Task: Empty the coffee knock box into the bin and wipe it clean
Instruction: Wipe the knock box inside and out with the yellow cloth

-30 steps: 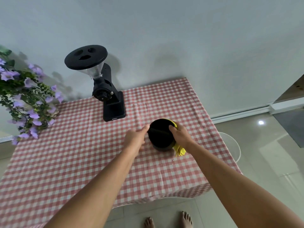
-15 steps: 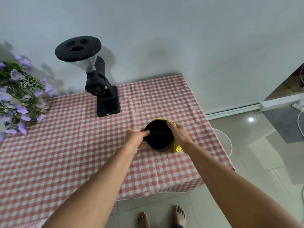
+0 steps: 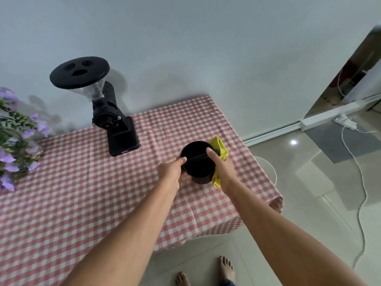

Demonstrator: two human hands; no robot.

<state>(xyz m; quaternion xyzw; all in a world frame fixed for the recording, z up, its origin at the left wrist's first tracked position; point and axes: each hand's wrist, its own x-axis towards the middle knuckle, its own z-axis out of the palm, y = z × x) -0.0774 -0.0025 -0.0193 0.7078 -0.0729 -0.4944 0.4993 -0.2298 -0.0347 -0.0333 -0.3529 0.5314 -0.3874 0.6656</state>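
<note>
Standing against a pale wall (image 3: 206, 48): bench (image 3: 82, 203), draped in red-and-white check. Purple flowers (image 3: 16, 141) at the bench's 9 o'clock. Black coffee grinder (image 3: 115, 124) upright at 12 o'clock, close to the wall.

Black knock box (image 3: 195, 168) upright on the bench toward 3 o'clock, well apart from the grinder and near the right edge. A bar (image 3: 198, 156) crosses its mouth; inside too dark to read.

Left hand (image 3: 171, 172) at the box's 9 o'clock, grip curled onto the rim. Right hand (image 3: 221, 168) at its 3 o'clock, thumb hooked over the rim by the bar's end, grip wrapped round the outer wall.

Yellow cloth (image 3: 220, 148) pinned between right palm and box wall, ends showing at the box's 1 and 5 o'clock.
</note>
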